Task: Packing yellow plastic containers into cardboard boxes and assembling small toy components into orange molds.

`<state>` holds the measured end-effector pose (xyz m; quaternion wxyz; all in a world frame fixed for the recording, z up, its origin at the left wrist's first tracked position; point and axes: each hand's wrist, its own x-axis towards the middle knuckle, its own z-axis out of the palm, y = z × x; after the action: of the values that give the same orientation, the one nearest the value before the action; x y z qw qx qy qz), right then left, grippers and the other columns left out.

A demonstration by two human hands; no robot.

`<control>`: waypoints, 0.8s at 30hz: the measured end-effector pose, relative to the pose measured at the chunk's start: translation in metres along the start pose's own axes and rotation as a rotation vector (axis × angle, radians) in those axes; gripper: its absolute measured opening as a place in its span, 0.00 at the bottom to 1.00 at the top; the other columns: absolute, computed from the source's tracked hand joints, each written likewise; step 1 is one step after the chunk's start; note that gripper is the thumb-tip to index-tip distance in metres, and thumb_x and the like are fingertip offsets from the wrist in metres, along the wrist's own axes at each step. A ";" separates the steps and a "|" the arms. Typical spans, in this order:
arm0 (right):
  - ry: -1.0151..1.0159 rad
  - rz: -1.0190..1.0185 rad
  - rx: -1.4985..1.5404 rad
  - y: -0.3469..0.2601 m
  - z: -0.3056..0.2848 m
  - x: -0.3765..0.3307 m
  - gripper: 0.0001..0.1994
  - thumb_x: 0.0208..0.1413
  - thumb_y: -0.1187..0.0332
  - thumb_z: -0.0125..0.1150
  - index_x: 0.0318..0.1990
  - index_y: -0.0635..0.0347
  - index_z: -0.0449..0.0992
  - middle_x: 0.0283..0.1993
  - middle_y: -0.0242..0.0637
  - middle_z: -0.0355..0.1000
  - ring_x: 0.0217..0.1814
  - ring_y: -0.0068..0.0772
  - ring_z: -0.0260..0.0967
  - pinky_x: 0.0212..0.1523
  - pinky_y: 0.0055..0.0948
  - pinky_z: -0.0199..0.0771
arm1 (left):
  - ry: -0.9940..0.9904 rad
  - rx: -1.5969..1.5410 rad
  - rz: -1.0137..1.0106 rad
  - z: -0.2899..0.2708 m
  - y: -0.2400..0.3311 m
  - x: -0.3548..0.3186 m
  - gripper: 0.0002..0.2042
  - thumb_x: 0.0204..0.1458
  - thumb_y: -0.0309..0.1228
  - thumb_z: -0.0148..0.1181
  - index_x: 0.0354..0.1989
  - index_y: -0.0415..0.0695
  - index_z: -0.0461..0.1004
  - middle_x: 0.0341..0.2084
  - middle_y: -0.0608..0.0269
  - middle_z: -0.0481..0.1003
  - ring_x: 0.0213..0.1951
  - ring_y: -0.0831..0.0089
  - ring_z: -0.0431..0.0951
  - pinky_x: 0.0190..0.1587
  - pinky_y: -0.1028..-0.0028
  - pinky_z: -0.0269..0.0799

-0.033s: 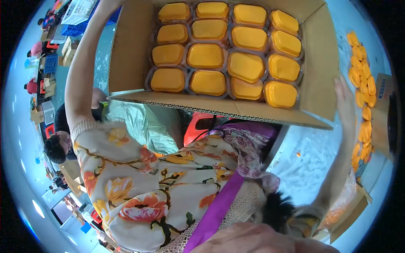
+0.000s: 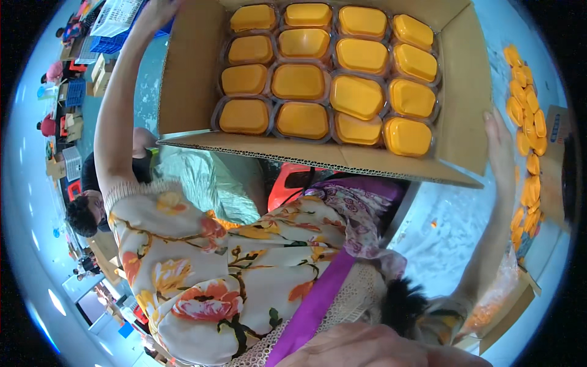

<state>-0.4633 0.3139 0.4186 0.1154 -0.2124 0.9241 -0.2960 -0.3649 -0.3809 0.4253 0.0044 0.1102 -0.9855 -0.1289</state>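
An open cardboard box (image 2: 461,92) stands in front of me, its mouth facing me. Inside, rows of orange-lidded clear plastic tubs (image 2: 298,81) lie packed side by side; one tub in the nearest row is partly covered by another. My left arm reaches up along the box's left side, and my left hand (image 2: 158,13) holds it by the far left corner, fingers partly cut off by the frame's top. Against the box's right outer wall lies my right hand (image 2: 500,137), fingertips pressed on the cardboard.
Loose orange lids (image 2: 526,116) are heaped on the pale tabletop (image 2: 437,211) at right, beside another carton (image 2: 555,165). A green-grey sack (image 2: 205,177) and a red stool (image 2: 290,183) are below the box. A person (image 2: 85,211) and stacked crates (image 2: 113,18) are at left.
My left hand shows slightly lower at the top edge. The box, the tubs and my right hand have hardly moved.
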 end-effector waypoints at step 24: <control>0.063 0.219 0.258 -0.011 0.010 -0.014 0.27 0.65 0.54 0.43 0.62 0.69 0.61 0.61 0.42 0.63 0.63 0.30 0.57 0.64 0.26 0.51 | 0.254 0.106 0.140 0.233 0.185 -0.042 0.39 0.57 0.57 0.39 0.66 0.35 0.45 0.65 0.42 0.47 0.65 0.44 0.46 0.62 0.46 0.42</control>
<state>-0.4442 0.3068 0.4180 0.1444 -0.0847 0.8991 -0.4045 -0.3729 -0.1386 0.2482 0.1324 0.0566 -0.9877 -0.0610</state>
